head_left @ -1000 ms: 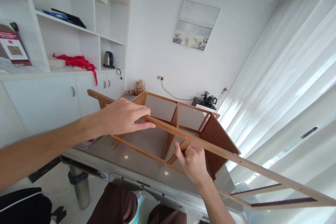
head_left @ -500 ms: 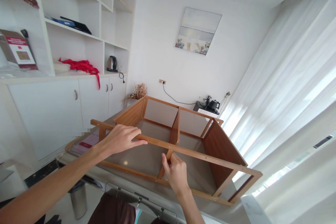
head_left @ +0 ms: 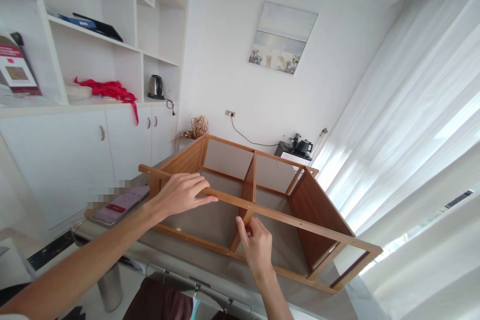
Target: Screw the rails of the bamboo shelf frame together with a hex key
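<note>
A wooden side frame (head_left: 300,223) with long rails and short crosspieces stands on edge at the near side of a grey table (head_left: 198,217). My left hand (head_left: 182,194) wraps over its top rail, left of the middle. My right hand (head_left: 258,245) pinches the short middle crosspiece (head_left: 247,216) between thumb and fingers. Behind it stand a left wooden panel (head_left: 183,157), a middle panel (head_left: 249,180) and a right panel (head_left: 318,217), joined to a far frame (head_left: 230,142). A narrow gap shows between the right panel and the near frame.
A phone (head_left: 122,204) lies on the table at the left. Dark brown cloth (head_left: 159,300) hangs below the near edge beside a metal bin (head_left: 110,287). White cabinets (head_left: 75,160) line the left wall, and white curtains (head_left: 405,110) hang at the right.
The near frame has shifted slightly right relative to the panels behind it, both hands moving along with it. The view has turned a little, and more of the phone shows.
</note>
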Demonstrator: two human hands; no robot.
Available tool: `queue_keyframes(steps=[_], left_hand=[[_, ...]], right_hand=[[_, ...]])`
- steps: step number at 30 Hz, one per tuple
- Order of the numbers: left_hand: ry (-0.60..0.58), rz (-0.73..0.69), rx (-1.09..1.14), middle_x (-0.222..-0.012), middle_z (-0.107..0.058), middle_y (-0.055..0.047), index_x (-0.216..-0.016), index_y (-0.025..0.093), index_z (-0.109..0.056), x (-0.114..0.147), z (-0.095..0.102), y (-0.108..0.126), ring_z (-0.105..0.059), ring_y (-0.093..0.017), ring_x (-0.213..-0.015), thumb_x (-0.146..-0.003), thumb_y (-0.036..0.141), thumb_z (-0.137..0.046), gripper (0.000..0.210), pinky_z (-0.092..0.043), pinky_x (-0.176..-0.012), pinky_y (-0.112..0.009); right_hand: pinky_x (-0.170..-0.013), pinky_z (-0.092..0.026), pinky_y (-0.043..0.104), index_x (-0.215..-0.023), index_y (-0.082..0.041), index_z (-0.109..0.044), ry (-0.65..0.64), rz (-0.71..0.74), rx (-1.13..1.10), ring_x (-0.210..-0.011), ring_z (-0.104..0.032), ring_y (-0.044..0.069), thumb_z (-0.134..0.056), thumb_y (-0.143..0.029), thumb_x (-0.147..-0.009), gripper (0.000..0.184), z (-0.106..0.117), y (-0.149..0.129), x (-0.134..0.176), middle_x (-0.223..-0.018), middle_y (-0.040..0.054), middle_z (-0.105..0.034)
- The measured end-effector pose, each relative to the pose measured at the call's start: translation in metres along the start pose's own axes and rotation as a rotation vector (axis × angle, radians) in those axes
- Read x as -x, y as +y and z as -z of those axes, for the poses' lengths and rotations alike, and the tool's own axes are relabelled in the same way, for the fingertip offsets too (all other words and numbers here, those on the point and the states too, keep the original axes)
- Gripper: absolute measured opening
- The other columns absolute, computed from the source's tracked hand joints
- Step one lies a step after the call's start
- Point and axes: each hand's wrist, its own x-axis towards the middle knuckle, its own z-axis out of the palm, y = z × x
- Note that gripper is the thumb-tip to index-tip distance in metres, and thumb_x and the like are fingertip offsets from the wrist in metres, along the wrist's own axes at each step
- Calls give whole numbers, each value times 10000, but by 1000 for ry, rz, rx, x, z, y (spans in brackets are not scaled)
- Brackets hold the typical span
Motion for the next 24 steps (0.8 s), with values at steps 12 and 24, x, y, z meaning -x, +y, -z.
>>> queue_keyframes(steps=[12, 24], left_hand=[[236, -39, 50, -1168, -713, -71, -1212, 262, -627, 24, 11, 12, -660, -250, -1117, -874, 338, -740, 364, -527, -1079, -483], [264, 1002, 144, -1317, -601, -226, -1400, 143, -406, 135, -55, -2, -638, -368, -1220, -940, 513, -568, 611, -592, -941, -507]], right_hand=[[-506, -370, 236, -738, -249, -438, -26, -106, -17, -465, -452, 117, -536, -579, -1002, 433, -22, 14, 37, -571, -75, -449], [-459, -418, 288, -1107, -206, -559, 17, -200, 1, -466, -599, 215, -460, -621, -1010, 437, -48, 6, 66, -605, -22, -572]])
